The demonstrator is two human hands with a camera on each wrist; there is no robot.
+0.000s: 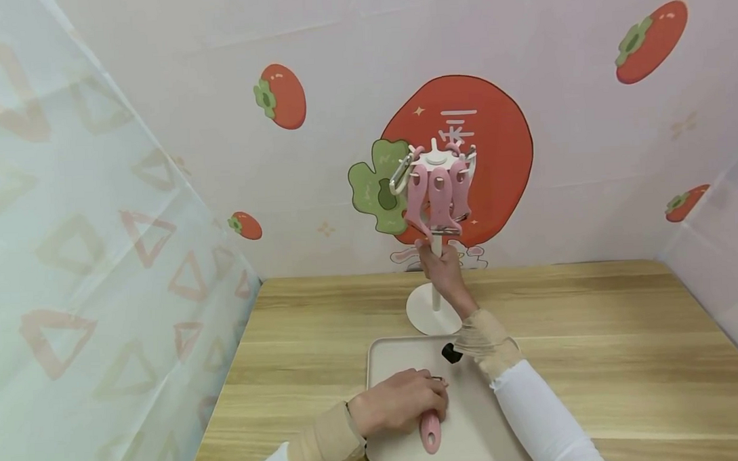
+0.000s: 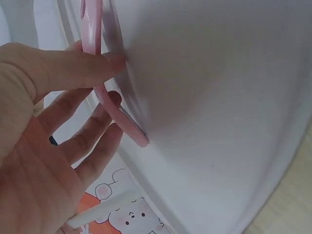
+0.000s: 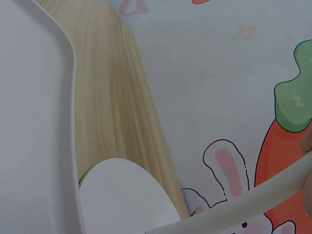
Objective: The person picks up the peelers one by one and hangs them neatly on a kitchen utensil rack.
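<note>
My left hand (image 1: pixel 405 400) pinches a pink-handled peeler (image 1: pixel 431 433) low over a pale tray (image 1: pixel 382 352). In the left wrist view, the thumb and fingers lie on opposite sides of the peeler (image 2: pixel 91 29), and its thin metal blade shows near the curved end. My right hand (image 1: pixel 445 274) grips the white pole of an upright utensil stand (image 1: pixel 436 297) behind the tray. Several pink-handled utensils (image 1: pixel 440 195), at least one with a peeler blade, hang from the stand's white top. The right wrist view shows the pole (image 3: pixel 243 202) with only fingertips at its edge.
The stand's round white base (image 1: pixel 422 311) rests on the wooden table (image 1: pixel 312 341), just beyond the tray's far edge. A small black object (image 1: pixel 451 353) shows beside the right wrist, above the tray. Printed cloth walls (image 1: pixel 324 157) enclose the table at the back and sides.
</note>
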